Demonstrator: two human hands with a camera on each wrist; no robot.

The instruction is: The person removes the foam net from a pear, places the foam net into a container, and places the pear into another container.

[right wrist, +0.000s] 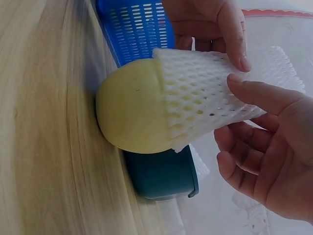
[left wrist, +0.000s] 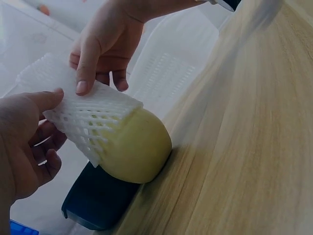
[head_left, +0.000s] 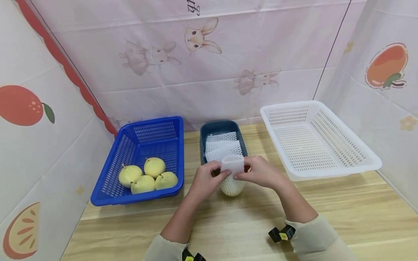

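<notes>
A yellow pear (right wrist: 129, 107) rests on the table, its upper part inside a white foam net sleeve (right wrist: 195, 93). My left hand (head_left: 205, 179) pinches the sleeve from the left between thumb and fingers. From the other side my right hand (head_left: 262, 172) pinches it too, the two thumbs close together on the near face. In the left wrist view the lower part of the pear (left wrist: 139, 147) is bare below the sleeve's edge. Just behind the hands stands a dark teal tray (head_left: 219, 125) holding more flat foam net sleeves (head_left: 225, 145).
To the left, a blue plastic basket (head_left: 177, 156) holds several yellow pears (head_left: 154, 167). A white perforated basket (head_left: 326, 172) stands on the right. The wooden table (head_left: 241, 232) meets printed cloth walls (head_left: 209, 72) at the back and sides.
</notes>
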